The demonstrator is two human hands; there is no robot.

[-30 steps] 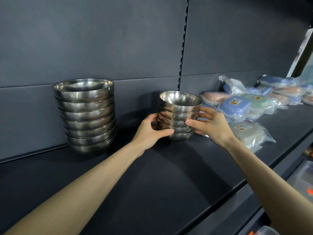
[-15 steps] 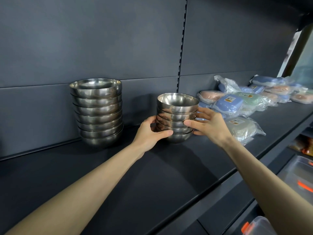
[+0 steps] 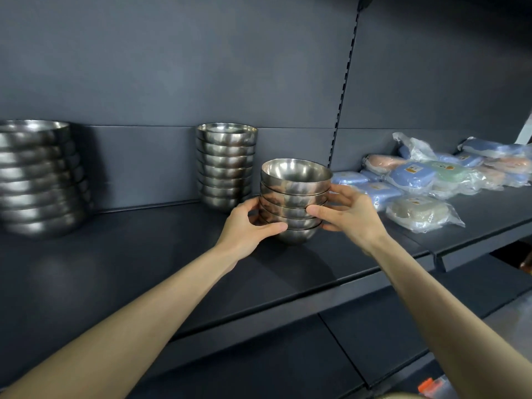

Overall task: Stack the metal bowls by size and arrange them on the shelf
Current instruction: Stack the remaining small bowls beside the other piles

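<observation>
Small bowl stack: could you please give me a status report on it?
Left grip and right grip both hold small bowl stack at the shelf. Medium bowl stack just behind-left, bagged containers right.

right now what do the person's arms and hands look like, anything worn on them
Nothing worn shows. The left hand and right hand have no gloves, rings, watch or wristbands, and both arms are bare, with no sleeves as far up as the frame reaches.

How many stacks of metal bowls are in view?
3. The large stack at far left, partly cut off; the middle stack by the back wall; the small stack held by the left hand and right hand. More may be hidden.
</observation>
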